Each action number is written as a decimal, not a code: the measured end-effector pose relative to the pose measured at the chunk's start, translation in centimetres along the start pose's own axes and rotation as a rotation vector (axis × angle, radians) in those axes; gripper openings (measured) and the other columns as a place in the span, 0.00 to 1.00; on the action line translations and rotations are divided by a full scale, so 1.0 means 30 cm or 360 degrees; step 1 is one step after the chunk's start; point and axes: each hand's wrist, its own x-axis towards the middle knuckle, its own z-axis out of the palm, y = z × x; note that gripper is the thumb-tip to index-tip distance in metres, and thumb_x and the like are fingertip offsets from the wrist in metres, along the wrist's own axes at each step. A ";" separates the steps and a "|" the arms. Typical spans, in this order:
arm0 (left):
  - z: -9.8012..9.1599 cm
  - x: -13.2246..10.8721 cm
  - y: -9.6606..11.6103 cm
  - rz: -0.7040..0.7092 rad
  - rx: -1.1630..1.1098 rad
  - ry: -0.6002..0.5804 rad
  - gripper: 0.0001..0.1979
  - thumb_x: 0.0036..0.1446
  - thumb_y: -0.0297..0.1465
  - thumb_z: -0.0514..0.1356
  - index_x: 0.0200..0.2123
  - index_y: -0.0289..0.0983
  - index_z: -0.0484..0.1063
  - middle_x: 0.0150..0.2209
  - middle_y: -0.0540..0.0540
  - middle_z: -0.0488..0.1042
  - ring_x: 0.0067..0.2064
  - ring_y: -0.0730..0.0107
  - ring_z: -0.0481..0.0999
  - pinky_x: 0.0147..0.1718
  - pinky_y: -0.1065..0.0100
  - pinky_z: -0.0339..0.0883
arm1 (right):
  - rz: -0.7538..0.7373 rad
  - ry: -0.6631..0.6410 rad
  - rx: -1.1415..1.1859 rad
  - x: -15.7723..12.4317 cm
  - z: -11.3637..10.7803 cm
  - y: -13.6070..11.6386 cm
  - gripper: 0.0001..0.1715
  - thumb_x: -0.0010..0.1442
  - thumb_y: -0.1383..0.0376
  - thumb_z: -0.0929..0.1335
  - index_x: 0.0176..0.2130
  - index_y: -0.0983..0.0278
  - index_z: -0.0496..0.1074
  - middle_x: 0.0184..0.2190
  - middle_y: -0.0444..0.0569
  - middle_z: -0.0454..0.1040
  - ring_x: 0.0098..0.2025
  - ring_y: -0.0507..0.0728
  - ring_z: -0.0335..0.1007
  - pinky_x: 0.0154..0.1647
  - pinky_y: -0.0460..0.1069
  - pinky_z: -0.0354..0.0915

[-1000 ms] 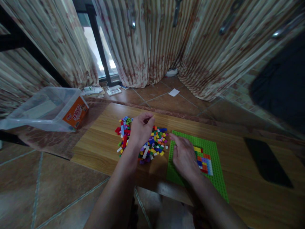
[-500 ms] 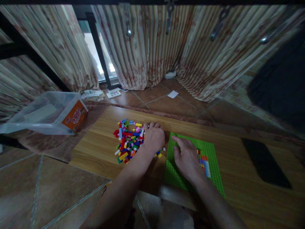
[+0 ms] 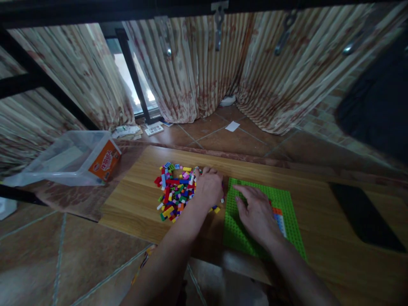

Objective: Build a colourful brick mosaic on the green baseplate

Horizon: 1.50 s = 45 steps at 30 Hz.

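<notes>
Loose toy building bricks in many colours lie heaped on the wooden table. My left hand is palm down at the heap's right side, its fingers bent but slightly apart among the bricks; the fingertips are partly hidden. A green studded baseplate lies to the right of the heap. Over it is my right hand, open, index finger stretched out and thumb apart, with nothing visible in it. Orange, blue and white bricks are set on the baseplate, partly covered by that hand.
A clear plastic bin with an orange label stands past the table's left end. A dark flat panel lies at the right of the wooden table. Striped curtains hang behind, and papers lie on the tiled floor.
The whole view has shifted slightly, so the scene sits a little lower and to the right. Both hands remain over the same places, and my right hand covers more of the set bricks.
</notes>
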 end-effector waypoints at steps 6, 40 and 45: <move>-0.039 -0.004 -0.050 -0.0021 -0.0075 0.0026 0.11 0.55 0.27 0.53 0.33 0.38 0.76 0.40 0.42 0.77 0.48 0.55 0.70 0.52 0.46 0.57 | -0.0006 0.0012 0.0034 0.002 0.004 0.017 0.17 0.62 0.68 0.61 0.48 0.62 0.72 0.46 0.53 0.76 0.49 0.63 0.70 0.53 0.60 0.63; -0.100 -0.019 -0.473 -0.0729 -0.1453 0.0131 0.31 0.34 0.22 0.50 0.46 0.30 0.72 0.31 0.45 0.76 0.27 0.73 0.71 0.26 0.73 0.65 | -0.0036 -0.0004 0.0077 0.004 0.012 0.040 0.16 0.62 0.67 0.61 0.44 0.62 0.75 0.44 0.51 0.78 0.47 0.61 0.72 0.52 0.59 0.64; -0.098 -0.011 -0.463 -0.0837 -0.1569 0.0207 0.27 0.36 0.22 0.51 0.44 0.31 0.73 0.35 0.43 0.76 0.25 0.75 0.71 0.24 0.73 0.64 | -0.0042 -0.0005 0.0066 0.006 0.016 0.039 0.15 0.62 0.66 0.61 0.43 0.62 0.75 0.44 0.51 0.78 0.47 0.61 0.72 0.51 0.58 0.65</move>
